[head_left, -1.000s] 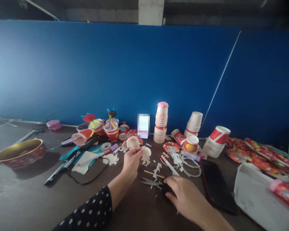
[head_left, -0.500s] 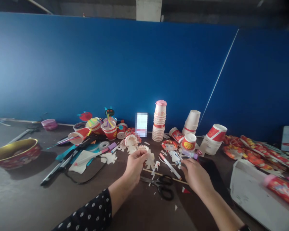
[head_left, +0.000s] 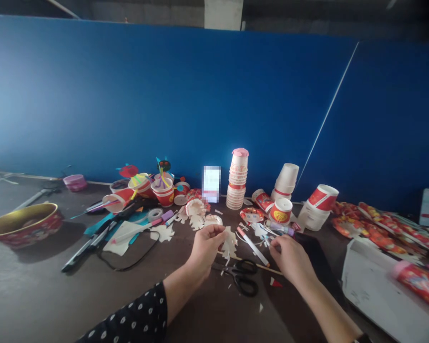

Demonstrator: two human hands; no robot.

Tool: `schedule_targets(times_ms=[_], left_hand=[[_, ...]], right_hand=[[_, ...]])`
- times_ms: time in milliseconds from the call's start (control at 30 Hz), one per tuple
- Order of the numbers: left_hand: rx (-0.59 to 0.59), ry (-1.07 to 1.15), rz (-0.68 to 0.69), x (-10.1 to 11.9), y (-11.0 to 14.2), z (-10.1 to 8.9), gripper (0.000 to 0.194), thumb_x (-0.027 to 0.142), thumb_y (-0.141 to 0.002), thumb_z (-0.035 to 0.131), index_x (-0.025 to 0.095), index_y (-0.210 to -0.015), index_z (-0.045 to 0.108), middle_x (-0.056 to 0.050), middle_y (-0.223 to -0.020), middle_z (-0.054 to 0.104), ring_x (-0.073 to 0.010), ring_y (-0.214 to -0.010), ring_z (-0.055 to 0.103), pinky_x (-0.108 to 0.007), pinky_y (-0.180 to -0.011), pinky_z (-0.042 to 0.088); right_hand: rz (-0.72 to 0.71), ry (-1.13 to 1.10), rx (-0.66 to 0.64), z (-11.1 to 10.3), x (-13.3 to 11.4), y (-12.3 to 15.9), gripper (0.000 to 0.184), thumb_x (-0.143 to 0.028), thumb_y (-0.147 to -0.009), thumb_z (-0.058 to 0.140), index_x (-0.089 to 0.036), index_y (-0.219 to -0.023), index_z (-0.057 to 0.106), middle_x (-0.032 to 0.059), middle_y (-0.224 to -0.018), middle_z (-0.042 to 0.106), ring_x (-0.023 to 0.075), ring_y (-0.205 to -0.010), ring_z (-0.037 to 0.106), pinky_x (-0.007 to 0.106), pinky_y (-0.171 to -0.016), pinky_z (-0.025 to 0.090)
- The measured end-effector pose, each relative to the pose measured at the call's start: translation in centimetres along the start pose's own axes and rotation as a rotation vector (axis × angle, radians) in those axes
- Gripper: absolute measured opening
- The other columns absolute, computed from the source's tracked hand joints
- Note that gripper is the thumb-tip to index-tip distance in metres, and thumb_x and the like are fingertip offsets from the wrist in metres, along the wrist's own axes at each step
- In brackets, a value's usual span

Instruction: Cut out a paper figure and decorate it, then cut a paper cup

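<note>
A jagged white paper cutout [head_left: 229, 243] is held by the L hand [head_left: 206, 250], pinched by its upper L edge btwn thumb & fingers; its ragged R edge is turned toward a white marker w/ orange-pink end [head_left: 252, 246]. It's placed just beyond the black-handled metal scissors [head_left: 237, 272], which are laid flat on the dark brown bench [head_left: 75, 300]. The R hand [head_left: 284, 255] is held approx. level w/ the L, its fingers curled near the marker; whether anything's gripped can't be told. A thin pale wooden stick [head_left: 270, 270] is laid btwn the hands, its R end seen just below the R hand.

Room btwn the hands is narrowed by marker, stick & scissors. More bench surface is seen toward the near edge of view & L of the dotted black sleeve [head_left: 128, 314], bounded by a gold-rimmed red bowl [head_left: 25, 228] & a thin black cord [head_left: 139, 262]. On the R, the wrist is flanked by a flat black slab [head_left: 318, 259], then a shallow white box [head_left: 372, 286]. The far side's edged by a tall white paper-cup stack [head_left: 238, 183].
</note>
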State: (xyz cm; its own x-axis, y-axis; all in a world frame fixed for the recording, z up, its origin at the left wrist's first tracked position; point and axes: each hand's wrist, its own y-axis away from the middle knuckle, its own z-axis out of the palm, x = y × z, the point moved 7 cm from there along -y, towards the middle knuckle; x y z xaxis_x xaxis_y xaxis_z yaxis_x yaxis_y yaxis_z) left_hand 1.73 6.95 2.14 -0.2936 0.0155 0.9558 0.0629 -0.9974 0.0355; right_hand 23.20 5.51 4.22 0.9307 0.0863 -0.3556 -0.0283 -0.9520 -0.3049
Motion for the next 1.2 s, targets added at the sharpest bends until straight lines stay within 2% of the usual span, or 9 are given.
schedule_targets(times_ms=[133, 300, 467, 533, 700, 800, 900, 1067, 1200], left_hand=[[-0.002, -0.005, 0.013, -0.2, -0.1, 0.0, 0.019, 0.024, -0.056, 0.069, 0.012, -0.065, 0.058, 0.005, -0.047, 0.051, -0.0041, -0.041, 0.039, -0.017, -0.042, 0.031], [-0.005, -0.045, -0.001, -0.5, 0.0, 0.1, 0.021, 0.023, -0.058, 0.068, 0.011, -0.073, 0.059, 0.002, -0.054, 0.057, -0.0052, -0.044, 0.045, -0.017, -0.043, 0.033], [-0.03, -0.046, 0.012, -0.7, 0.0, 0.2, 0.029, 0.022, -0.059, 0.067, 0.012, -0.085, 0.058, 0.005, -0.052, 0.054, -0.0059, -0.043, 0.045, -0.018, -0.043, 0.033], [-0.047, -0.036, 0.032, -0.6, 0.1, 0.4, 0.031, 0.021, -0.058, 0.068, 0.011, -0.086, 0.058, 0.005, -0.053, 0.055, -0.0055, -0.043, 0.045, -0.018, -0.043, 0.032], [-0.079, -0.058, -0.022, -0.6, 0.8, 1.2, 0.025, 0.018, -0.057, 0.069, 0.011, -0.08, 0.063, 0.002, -0.055, 0.059, -0.0062, -0.045, 0.046, -0.018, -0.044, 0.032], [-0.121, -0.058, -0.078, -0.7, 1.4, 1.9, 0.016, 0.021, -0.058, 0.068, 0.011, -0.069, 0.064, 0.0, -0.054, 0.059, -0.0067, -0.044, 0.046, -0.019, -0.045, 0.033], [-0.138, -0.037, -0.103, -1.0, 1.8, 2.2, 0.017, 0.025, -0.058, 0.069, 0.011, -0.063, 0.061, 0.001, -0.051, 0.057, -0.0062, -0.043, 0.045, -0.019, -0.045, 0.032], [-0.2, 0.006, -0.148, -1.6, 2.5, 3.0, 0.018, 0.024, -0.057, 0.069, 0.013, -0.061, 0.057, 0.001, -0.05, 0.056, -0.0061, -0.044, 0.044, -0.02, -0.046, 0.031], [-0.225, 0.099, -0.229, -1.8, 3.5, 3.8, 0.018, 0.02, -0.054, 0.069, 0.013, -0.06, 0.054, 0.002, -0.05, 0.055, -0.006, -0.043, 0.045, -0.019, -0.046, 0.032]], right_hand=[[0.035, -0.222, 0.005, 0.3, 0.5, -0.3, 0.013, -0.025, -0.074, 0.053, -0.021, -0.067, 0.062, 0.0068, -0.073, 0.069, 0.0255, -0.072, 0.064, 0.031, -0.066, 0.043], [0.111, -0.537, 0.02, 0.5, 0.9, -0.4, 0.015, -0.035, -0.07, 0.058, -0.022, -0.063, 0.061, 0.0032, -0.062, 0.069, 0.0243, -0.062, 0.063, 0.03, -0.057, 0.042], [0.206, -0.894, 0.007, 0.7, 0.7, -0.2, 0.019, -0.039, -0.069, 0.061, -0.02, -0.064, 0.06, -0.0009, -0.047, 0.058, 0.0168, -0.045, 0.052, 0.025, -0.043, 0.034], [0.24, -1.035, -0.017, 1.0, 0.4, 0.0, 0.021, -0.039, -0.069, 0.062, -0.019, -0.066, 0.059, -0.0017, -0.048, 0.057, 0.0127, -0.041, 0.046, 0.023, -0.039, 0.029], [0.286, -1.297, -0.048, 1.7, -0.2, 0.3, 0.023, -0.036, -0.064, 0.071, -0.019, -0.066, 0.056, 0.0017, -0.072, 0.065, 0.0087, -0.047, 0.046, 0.018, -0.037, 0.031], [0.315, -1.422, -0.095, 2.1, -0.7, 0.6, 0.022, -0.034, -0.063, 0.073, -0.018, -0.071, 0.062, 0.0005, -0.068, 0.063, 0.0079, -0.046, 0.046, 0.018, -0.037, 0.033], [0.376, -1.587, -0.117, 2.4, -1.0, 0.9, 0.022, -0.035, -0.064, 0.075, -0.017, -0.072, 0.065, -0.0002, -0.062, 0.061, 0.0084, -0.046, 0.047, 0.017, -0.037, 0.035], [0.327, -1.564, -0.109, 2.4, -1.6, 1.1, 0.023, -0.037, -0.063, 0.076, -0.016, -0.07, 0.067, -0.0029, -0.05, 0.055, 0.0086, -0.044, 0.045, 0.018, -0.038, 0.034], [0.217, -1.476, -0.029, 1.9, -2.3, 1.5, 0.022, -0.037, -0.062, 0.076, -0.019, -0.072, 0.068, -0.0006, -0.062, 0.064, 0.0128, -0.053, 0.053, 0.023, -0.048, 0.042]])
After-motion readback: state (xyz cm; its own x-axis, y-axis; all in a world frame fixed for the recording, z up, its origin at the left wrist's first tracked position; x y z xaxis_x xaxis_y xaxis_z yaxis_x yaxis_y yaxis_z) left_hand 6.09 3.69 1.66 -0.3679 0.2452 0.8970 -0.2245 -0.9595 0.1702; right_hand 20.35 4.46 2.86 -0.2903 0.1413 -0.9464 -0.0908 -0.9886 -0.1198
